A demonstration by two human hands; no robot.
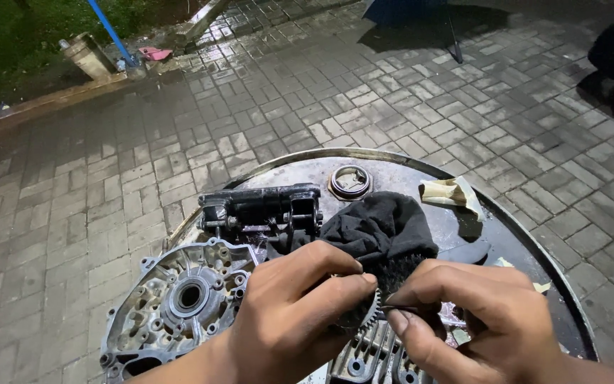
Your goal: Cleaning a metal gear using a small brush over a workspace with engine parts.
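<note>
Both forearms come in from the bottom edge, bare. The left hand (pixel 289 313) is curled with its back turned up, fingers (pixel 335 284) bent and pinched together. The right hand (pixel 488 320) faces it, thumb and fingers closed tip to tip, almost meeting the left fingertips.

On the drum top (pixel 392 165) at frame centre, the engine cover (pixel 172 302) lies lower left, the gear assembly (pixel 261 210) just behind it, the cloth (pixel 378 227) to its right (partly over it), the tape scrap (pixel 453 192) upper right, the bung ring (pixel 350 181) behind.
</note>
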